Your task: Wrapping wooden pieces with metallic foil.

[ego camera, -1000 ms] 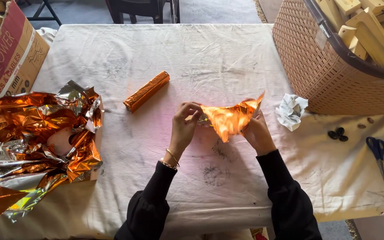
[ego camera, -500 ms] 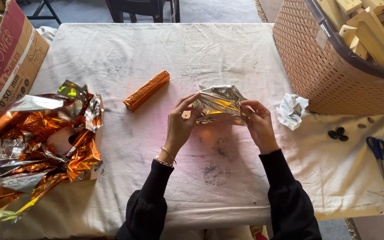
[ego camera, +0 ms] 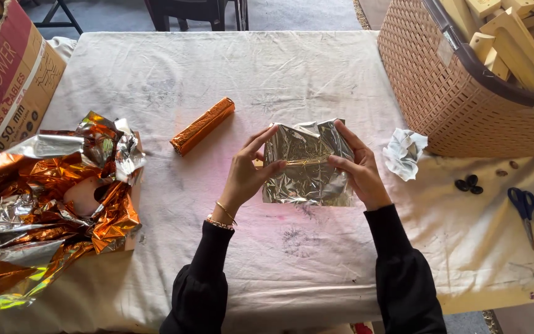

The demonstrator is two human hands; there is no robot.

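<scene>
Left hand [ego camera: 246,173] and right hand [ego camera: 358,168], fingers partly spread, pinch opposite edges of a crinkled foil sheet [ego camera: 307,164], silver side up, held just above the middle of the cloth-covered table [ego camera: 292,68]. Wicker basket [ego camera: 440,93], far right: filled with pale wooden blocks [ego camera: 514,37]. Cardboard box [ego camera: 7,80], far left: wood pieces at its top edge. Heap of orange-and-silver foil [ego camera: 50,198] lies left; foil-wrapped roll [ego camera: 203,125] beside the left hand; crumpled white paper [ego camera: 405,153] and blue-handled scissors [ego camera: 522,207] lie right.
</scene>
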